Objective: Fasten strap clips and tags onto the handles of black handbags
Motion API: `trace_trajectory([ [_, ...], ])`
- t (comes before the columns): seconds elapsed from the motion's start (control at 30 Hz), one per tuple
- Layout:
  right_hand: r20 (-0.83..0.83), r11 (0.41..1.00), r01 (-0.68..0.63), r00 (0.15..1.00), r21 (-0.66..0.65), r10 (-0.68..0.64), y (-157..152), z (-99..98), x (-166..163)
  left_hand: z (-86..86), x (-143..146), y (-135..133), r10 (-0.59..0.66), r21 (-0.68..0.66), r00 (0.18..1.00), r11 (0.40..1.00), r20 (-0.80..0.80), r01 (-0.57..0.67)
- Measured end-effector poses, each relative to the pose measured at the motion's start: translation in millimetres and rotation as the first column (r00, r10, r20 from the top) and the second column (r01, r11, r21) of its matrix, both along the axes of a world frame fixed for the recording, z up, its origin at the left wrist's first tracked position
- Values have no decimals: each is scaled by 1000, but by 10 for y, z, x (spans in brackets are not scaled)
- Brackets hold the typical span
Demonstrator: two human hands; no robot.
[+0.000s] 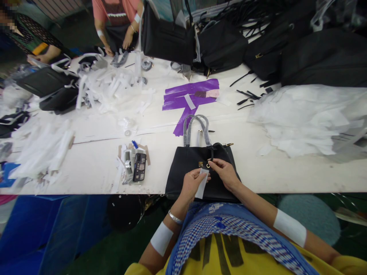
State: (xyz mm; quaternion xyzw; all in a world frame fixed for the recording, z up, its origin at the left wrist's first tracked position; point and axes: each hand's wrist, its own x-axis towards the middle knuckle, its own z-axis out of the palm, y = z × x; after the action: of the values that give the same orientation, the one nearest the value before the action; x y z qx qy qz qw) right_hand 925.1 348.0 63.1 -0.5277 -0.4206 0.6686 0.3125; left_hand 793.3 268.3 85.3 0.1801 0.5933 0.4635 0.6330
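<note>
A black handbag [179, 170] lies at the table's front edge, its two handles [187, 130] wrapped in greyish film and pointing away from me. Over the bag's front, my left hand [192, 182] pinches a small white paper strip [202, 187]. My right hand [225, 173] closes finger and thumb on a gold ring [208, 165] that hangs from a short black strap [212, 153]. Left of that ring a square gold fitting [200, 164] sits on the bag. A gold clasp [228, 144] shows at the bag's far right corner.
Purple tape strips [189, 97] cross the table beyond the bag. A phone [139, 167] lies to the left. White wrapping sheets [309, 118] are heaped at right, below black bags [321, 57]. Across the table a co-worker's hands [128, 38] handle dark material. Blue bins [57, 225] stand below.
</note>
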Motion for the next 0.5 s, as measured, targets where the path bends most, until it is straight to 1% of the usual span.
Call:
trace_trajectory([
  [0.07, -8, 1000, -15, 1000, -1, 15, -2, 0, -6, -14, -19, 22, -17, 29, 999, 999, -34, 18],
  [0.13, -18, 999, -37, 999, 7, 37, 1, 3, -6, -18, -42, 53, -42, 55, 994, 997, -102, 48],
  [0.23, -32, 998, -59, 998, 18, 59, 13, 3, 0, -9, -55, 102, -46, 59, 980, 997, -192, 58],
  [0.43, -22, 998, -56, 998, 22, 57, 21, -24, 3, -22, -26, 127, -44, 82, 974, 995, -221, 63],
  [0.5, -20, 999, -36, 999, 29, 37, 9, -36, -7, -44, -31, 115, -54, 91, 963, 993, -263, 81],
])
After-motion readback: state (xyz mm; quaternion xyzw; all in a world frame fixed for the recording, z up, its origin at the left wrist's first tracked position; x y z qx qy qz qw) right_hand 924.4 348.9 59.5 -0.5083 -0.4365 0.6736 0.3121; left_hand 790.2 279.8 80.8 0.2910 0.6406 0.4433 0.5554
